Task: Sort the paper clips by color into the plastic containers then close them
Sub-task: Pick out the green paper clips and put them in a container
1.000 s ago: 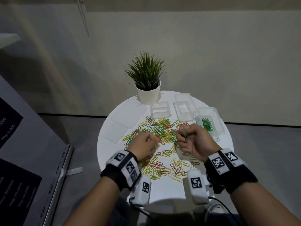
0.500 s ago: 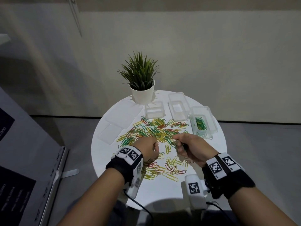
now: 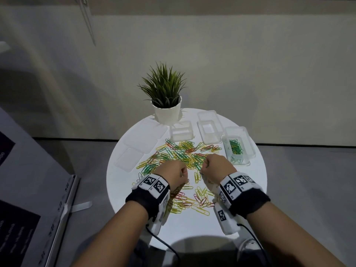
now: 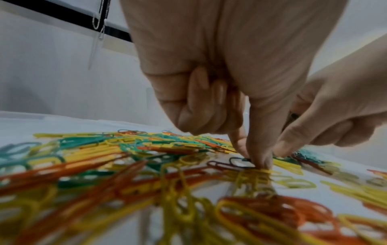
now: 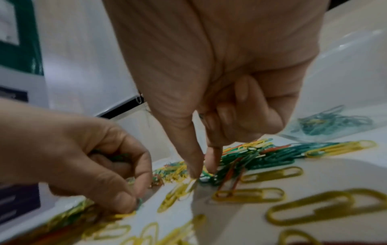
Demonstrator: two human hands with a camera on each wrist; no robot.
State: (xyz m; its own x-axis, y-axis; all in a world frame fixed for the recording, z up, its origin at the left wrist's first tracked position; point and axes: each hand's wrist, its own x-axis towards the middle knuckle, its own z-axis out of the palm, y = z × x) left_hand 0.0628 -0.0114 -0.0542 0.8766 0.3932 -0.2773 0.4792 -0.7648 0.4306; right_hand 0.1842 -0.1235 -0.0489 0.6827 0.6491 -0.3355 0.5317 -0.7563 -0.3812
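Both hands had dropped closer onto the paper clips (image 3: 185, 151), left hand (image 3: 172, 175) pinching a green clip (image 5: 139, 201), right hand (image 3: 215, 166) pinching green clips (image 5: 211, 177) beneath its fingertips.

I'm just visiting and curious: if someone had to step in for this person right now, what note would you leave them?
Left hand: thumb and forefinger pinching at a clip in the mixed pile, other fingers curled round green clips.
Right hand: thumb and forefinger pinching at a green clip in the same pile.
Things: three open containers at the table's far side; the right container holds green clips, the other two look empty. Lids lie flat at the left.
Done: some greens sorted.
Left: remaining greens, all yellow and red clips, then closing all containers.
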